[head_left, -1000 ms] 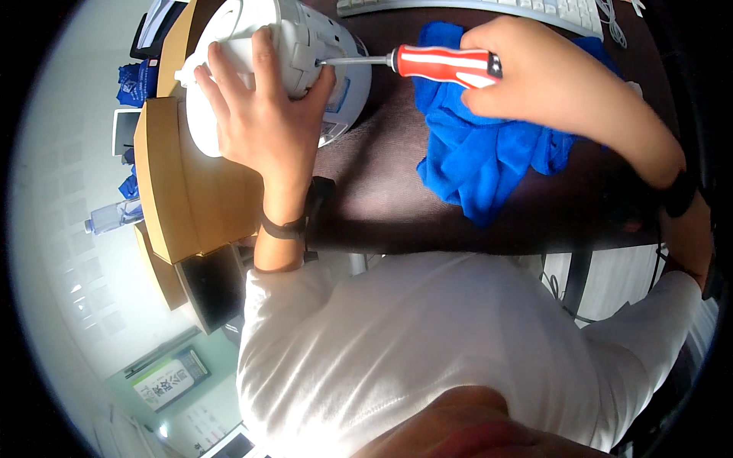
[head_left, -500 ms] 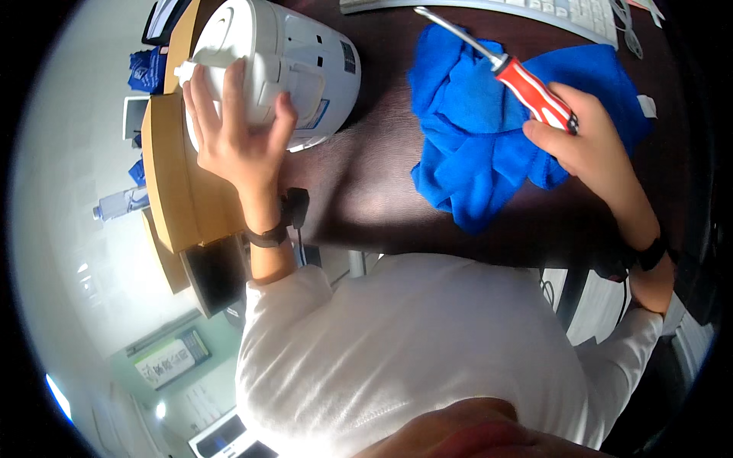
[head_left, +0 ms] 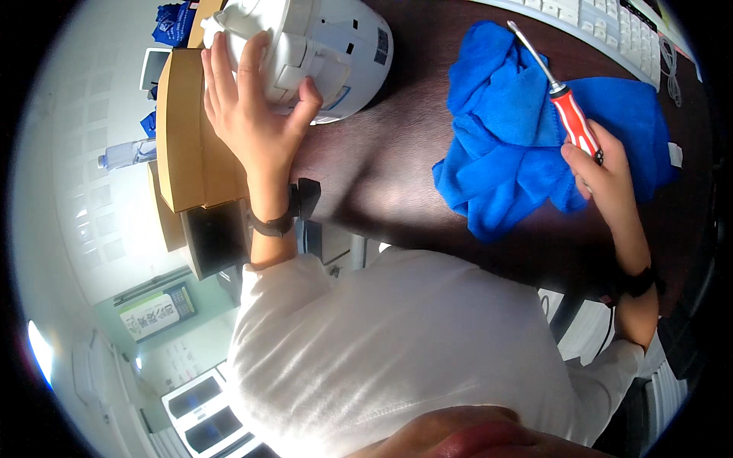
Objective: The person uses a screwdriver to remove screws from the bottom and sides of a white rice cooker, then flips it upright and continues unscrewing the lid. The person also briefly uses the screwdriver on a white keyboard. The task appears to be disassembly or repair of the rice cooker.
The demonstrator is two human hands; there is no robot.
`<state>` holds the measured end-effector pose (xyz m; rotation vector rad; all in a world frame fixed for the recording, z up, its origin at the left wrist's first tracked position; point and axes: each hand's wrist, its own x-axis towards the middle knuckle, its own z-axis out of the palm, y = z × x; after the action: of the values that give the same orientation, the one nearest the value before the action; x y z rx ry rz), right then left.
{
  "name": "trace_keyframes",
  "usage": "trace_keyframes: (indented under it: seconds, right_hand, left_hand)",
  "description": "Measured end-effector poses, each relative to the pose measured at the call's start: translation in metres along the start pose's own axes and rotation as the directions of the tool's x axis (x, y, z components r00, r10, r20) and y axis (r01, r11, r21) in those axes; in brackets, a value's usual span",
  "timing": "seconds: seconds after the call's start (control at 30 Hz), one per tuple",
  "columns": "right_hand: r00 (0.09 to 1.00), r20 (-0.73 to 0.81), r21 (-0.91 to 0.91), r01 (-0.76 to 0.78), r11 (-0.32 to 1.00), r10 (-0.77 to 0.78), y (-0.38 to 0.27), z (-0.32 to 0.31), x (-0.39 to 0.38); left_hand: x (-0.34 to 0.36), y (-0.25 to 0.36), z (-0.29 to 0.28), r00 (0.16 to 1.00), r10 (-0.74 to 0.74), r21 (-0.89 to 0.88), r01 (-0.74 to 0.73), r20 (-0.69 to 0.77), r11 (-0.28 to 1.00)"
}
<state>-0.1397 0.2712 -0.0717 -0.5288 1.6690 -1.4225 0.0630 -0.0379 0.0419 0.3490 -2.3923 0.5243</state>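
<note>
At the upper left stands a white, rounded appliance [head_left: 336,65] that looks like a rice cooker, partly cut off by the picture's edge. My left hand [head_left: 256,114] rests on its side near the lid, fingers spread and thumb apart, grasping nothing. On the right, my right hand [head_left: 603,164] is closed round the red and white handle of a screwdriver [head_left: 574,118]. The metal shaft points away from me, up and to the left. Beneath the screwdriver a crumpled blue cloth [head_left: 496,149] lies on the dark table [head_left: 389,164]. The screwdriver appears held above the cloth.
A white keyboard [head_left: 603,30] lies along the far right edge, with a coiled cable [head_left: 670,72] beside it. Left of my left arm are cardboard boxes [head_left: 183,130] and a clear plastic bottle [head_left: 126,155]. Black bands with cables circle both wrists.
The view has shifted, moving the table things rightward in the picture. The screwdriver has turned steeper, its tip swinging right over the cloth. My left hand stays on the appliance.
</note>
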Motion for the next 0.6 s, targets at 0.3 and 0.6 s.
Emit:
trace_keyframes:
  seconds: [0.3,0.6]
  right_hand:
    - [1.0,0.029,-0.017,0.004,1.0,-0.003,-0.001,-0.003,-0.001]
    - [0.999,0.038,-0.022,0.023,0.999,-0.022,-0.002,-0.002,-0.001]
  left_hand:
    - [-0.002,-0.001,-0.005,0.997,-0.059,-0.152,0.066,0.047,0.986]
    - [0.047,-0.066,-0.015,0.682,-0.575,-0.443,0.731,0.452,0.518]
